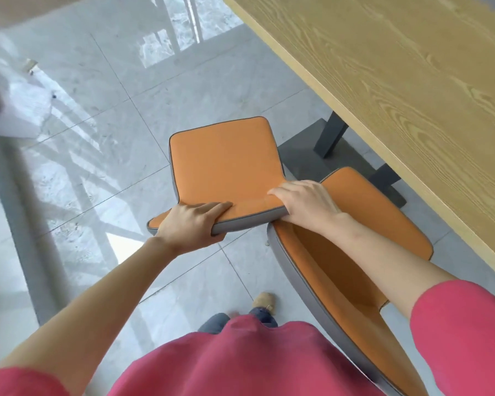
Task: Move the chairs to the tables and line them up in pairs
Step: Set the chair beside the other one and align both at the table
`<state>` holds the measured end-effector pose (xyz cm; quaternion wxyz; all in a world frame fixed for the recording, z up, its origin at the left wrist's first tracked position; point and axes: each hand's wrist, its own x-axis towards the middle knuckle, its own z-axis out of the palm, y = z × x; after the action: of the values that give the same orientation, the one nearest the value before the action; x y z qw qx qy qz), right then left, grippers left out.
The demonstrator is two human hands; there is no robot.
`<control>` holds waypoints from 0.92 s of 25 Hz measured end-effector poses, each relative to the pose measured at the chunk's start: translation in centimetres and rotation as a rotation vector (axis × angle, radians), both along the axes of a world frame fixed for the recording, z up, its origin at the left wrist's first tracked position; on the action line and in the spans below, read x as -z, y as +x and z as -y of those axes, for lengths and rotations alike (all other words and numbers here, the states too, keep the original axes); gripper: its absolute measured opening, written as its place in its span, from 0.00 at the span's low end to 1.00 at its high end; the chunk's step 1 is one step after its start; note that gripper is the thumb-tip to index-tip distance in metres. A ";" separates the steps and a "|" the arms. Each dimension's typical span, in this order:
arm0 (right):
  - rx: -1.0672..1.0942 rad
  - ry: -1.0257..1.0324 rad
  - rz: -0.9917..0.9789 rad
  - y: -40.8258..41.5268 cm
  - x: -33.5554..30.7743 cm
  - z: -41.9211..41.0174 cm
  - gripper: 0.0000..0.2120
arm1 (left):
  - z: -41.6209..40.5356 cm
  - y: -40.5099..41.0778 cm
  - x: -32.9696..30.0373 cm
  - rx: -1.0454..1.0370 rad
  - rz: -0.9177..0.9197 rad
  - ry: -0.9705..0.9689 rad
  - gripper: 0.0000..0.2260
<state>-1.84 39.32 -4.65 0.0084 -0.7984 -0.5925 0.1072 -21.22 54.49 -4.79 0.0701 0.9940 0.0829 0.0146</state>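
Observation:
An orange chair [226, 164] with grey piping stands on the floor in front of me, seen from above, left of the wooden table [397, 81]. My left hand [189, 224] grips the left part of its backrest top edge. My right hand [306, 204] holds the right part of the same edge. A second orange chair [340, 267] with a grey shell stands right beside it, under my right forearm, close to the table's long edge.
The table's dark metal legs [330, 135] and base plate stand just right of the held chair. Glossy grey floor tiles [97, 115] spread out to the left. A white object [20, 110] lies at the far left. My foot [265, 301] is below the chairs.

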 end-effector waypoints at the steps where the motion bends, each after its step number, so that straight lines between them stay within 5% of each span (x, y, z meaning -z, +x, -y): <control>1: -0.034 0.030 0.000 -0.3 0.3 -0.5 0.20 | -0.7 -0.2 -0.1 0.011 -0.005 0.009 0.19; 11: -0.250 0.137 -0.062 -1.6 1.6 -7.0 0.26 | -9.6 -1.7 0.7 0.141 0.040 0.043 0.19; 23: 0.100 0.190 -0.010 -8.9 2.4 -15.9 0.25 | -22.2 -4.1 1.1 0.295 0.150 0.038 0.20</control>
<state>-10.74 55.21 -7.05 0.0923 -0.8220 -0.5594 0.0542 -25.30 76.73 -5.93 0.0585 0.9927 -0.0695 0.0797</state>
